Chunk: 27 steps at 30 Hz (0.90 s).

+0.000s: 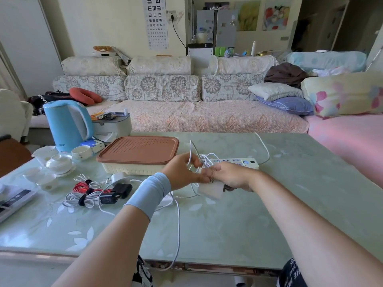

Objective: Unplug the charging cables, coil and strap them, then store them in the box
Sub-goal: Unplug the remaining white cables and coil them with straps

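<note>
My left hand (182,169) pinches loops of a thin white cable (191,151) above the middle of the table. My right hand (228,176) grips the same cable's white charger block (210,189). A long tail of that white cable (177,224) trails down over the table's front edge. Behind my hands lies a white power strip (238,162). The cream box with a brown lid (138,154) stands shut, left of the strip. Left of my forearm lie strapped coils: a red cable (83,187), a grey-white cable (83,200) and a black plug (122,190).
A blue kettle (68,125), tea cups (60,162) and a grey appliance (113,125) crowd the table's far left. A remote (14,200) lies at the left edge. The glass table (269,214) fronts a floral sofa (165,104).
</note>
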Tool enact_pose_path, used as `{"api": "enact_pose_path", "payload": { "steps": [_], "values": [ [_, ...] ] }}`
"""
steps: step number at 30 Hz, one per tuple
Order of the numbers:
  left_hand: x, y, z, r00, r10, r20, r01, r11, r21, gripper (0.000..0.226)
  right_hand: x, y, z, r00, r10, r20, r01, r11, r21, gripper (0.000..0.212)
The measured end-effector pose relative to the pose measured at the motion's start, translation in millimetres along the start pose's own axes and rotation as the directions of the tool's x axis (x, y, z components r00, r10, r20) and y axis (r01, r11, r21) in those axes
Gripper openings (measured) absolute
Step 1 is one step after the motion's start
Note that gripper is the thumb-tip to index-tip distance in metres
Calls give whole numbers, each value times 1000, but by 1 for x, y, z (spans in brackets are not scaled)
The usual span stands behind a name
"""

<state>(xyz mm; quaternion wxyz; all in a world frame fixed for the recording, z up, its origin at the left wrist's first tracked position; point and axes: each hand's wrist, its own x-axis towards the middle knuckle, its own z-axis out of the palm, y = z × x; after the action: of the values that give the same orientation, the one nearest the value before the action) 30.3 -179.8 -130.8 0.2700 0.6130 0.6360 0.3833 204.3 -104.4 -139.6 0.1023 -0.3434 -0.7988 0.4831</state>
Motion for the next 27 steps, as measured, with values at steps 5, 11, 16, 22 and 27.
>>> {"api": "enact_pose_path", "payload": {
  "steps": [5, 11, 16, 22, 27],
  "values": [
    [3, 13, 9, 993, -59, 107, 67, 995, -69, 41, -9, 15, -2, 997, 18, 81, -32, 985, 171, 80],
    [9, 13, 6, 977, -102, 188, 109, 994, -28, 18, -19, 39, -15, 954, 111, 278, -155, 978, 139, 83],
    [17, -11, -27, 999, -49, -2, 45, 887, 459, 23, -27, 47, -28, 932, 190, 309, -213, 976, 42, 10],
    [-14, -7, -49, 839, -448, 308, 181, 764, 619, 89, -17, 38, -24, 962, 235, 137, -221, 969, -114, 30],
    [-17, 21, -26, 987, 158, -7, -140, 892, 431, 84, -13, 28, -10, 960, 266, 92, -221, 915, -338, 17]
  ]
}}
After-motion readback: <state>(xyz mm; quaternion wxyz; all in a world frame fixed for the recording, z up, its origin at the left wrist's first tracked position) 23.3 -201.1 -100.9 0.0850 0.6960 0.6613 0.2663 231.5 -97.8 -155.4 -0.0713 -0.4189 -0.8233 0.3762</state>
